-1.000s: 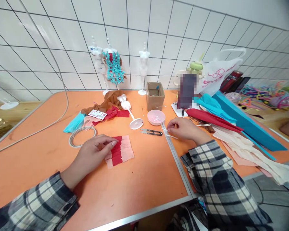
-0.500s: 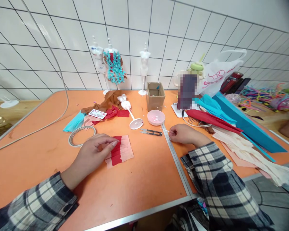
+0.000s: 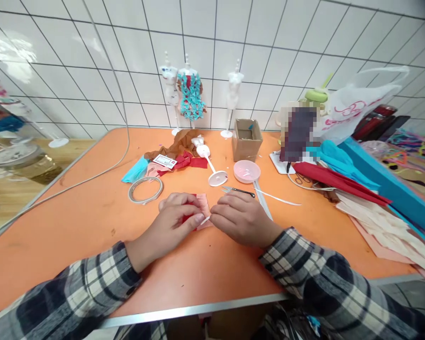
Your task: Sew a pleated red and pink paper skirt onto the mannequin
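Note:
My left hand (image 3: 175,219) bends over a pleated red and pink piece of cloth or crepe paper (image 3: 204,202), partly covering it. Its thumb and fingers close at the end of a short, thin white strip (image 3: 206,220). From the other side my right hand (image 3: 244,218) pinches the same strip, its fingers curled downward. Just beyond the right hand lie black-handled thread snips (image 3: 246,192), partly hidden by the fingers. A longer narrow white strip (image 3: 279,197) rests loose on the table to the right.
A tape roll (image 3: 145,191) lies left of the hands. Behind are a pink bowl (image 3: 247,171), a toppled white mini dress form (image 3: 217,178), a cardboard box (image 3: 247,141) and brown fabric (image 3: 177,144). Red fabric (image 3: 340,182) and a blue tray (image 3: 393,193) are at the right.
My right hand has come left with a white strip to meet my left hand at the pleated piece. A longer strip now lies on the table. The view has turned left.

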The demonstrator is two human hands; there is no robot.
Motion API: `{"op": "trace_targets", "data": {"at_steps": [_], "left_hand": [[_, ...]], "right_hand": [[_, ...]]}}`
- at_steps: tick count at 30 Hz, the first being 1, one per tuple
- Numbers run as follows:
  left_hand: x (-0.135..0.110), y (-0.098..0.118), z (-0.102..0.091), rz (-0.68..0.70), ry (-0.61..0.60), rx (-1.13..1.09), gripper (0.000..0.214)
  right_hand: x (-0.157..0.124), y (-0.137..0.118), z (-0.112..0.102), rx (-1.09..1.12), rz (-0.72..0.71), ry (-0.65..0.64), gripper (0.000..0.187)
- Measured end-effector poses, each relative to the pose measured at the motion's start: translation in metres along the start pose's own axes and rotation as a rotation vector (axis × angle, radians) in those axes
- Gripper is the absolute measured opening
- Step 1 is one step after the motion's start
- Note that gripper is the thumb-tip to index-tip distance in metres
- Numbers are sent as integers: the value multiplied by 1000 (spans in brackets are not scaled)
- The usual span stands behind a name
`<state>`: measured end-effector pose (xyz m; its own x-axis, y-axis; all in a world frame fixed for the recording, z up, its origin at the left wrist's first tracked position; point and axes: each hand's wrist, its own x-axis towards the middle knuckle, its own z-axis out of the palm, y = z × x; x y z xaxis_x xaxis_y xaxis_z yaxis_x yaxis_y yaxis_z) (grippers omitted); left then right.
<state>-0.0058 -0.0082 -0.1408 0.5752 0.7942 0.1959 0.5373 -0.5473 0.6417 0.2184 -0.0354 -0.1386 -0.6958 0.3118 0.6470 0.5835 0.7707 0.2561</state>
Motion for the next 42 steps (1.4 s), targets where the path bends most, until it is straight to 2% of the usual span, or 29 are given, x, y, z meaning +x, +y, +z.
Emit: {"op": "trace_targets", "data": {"at_steps": [3,7,10,12,14,18,24,27,36,38,42], "left_hand": [[-1,1,3,-18,7,25,30],[-1,-1,5,9,19,22,21],[-1,-3,4,48,51,77,23],[-1,-4,2,90,76,162,23],[-2,-4,2,129,86,251,23],[-3,-2,2,166,68,324,21],[-1,-2,1,121,12,236,21],[-1,-1,1,153,25,271,22],[-2,4,-2,259,64,343,19],[-1,4,-2,261,61,304,18],[1,6,0,176,65,67,20]], "right_hand": [[3,-3,0,-57,-34,28,21],[3,-3,0,-38,-41,-10,20],[2,-3,2,161,146,0,9],[1,-5,4,330,321,0,25],[1,-6,7,431,420,-40,28],[1,-7,15,446,458,-123,7],[0,-7,18,439,504,-222,4],[1,-8,17,444,544,-254,3],[2,-21,23,365,506,-281,4],[2,-23,25,303,440,-258,7],[3,-23,23,150,254,-198,14]]}}
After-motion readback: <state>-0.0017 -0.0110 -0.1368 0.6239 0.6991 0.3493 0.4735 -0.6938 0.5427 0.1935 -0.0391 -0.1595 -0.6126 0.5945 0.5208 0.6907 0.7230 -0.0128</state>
